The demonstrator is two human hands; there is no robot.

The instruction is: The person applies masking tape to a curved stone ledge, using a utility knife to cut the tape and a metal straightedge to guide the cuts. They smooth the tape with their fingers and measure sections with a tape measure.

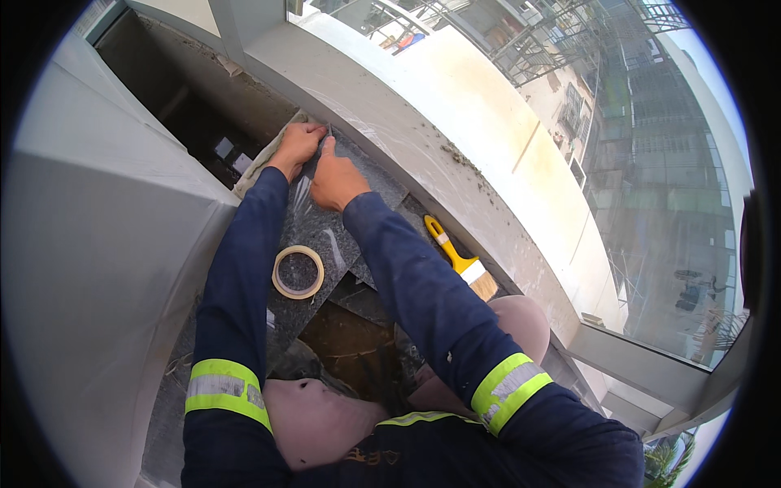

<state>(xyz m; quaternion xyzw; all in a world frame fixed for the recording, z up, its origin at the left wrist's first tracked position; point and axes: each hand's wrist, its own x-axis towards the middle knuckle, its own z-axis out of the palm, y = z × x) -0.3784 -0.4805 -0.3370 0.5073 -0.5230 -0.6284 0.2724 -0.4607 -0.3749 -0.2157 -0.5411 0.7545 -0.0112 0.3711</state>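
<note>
At the far end of a grey speckled stone slab [311, 222], both hands work close together beside the window frame. My left hand [299, 148] is bent over the slab's far corner, its fingertips near the frame; whether it pinches anything is hidden. Just right of it, my right hand [338, 178] is curled with the index finger stretched forward. A thin, pale, blade-like tip [330, 130] shows beyond that finger, and the rest of it is covered by the hand. Nearer to me, a roll of masking tape [278, 282] lies flat on the slab between my forearms.
A yellow-handled paintbrush [451, 249] lies right of my right forearm, along the window sill [488, 201]. Past the slab's ragged edge [262, 165] drops a deep dark opening [189, 110]. A pale panel [110, 232] rises on the left. Brown wet-looking flooring [348, 341] shows before my knees.
</note>
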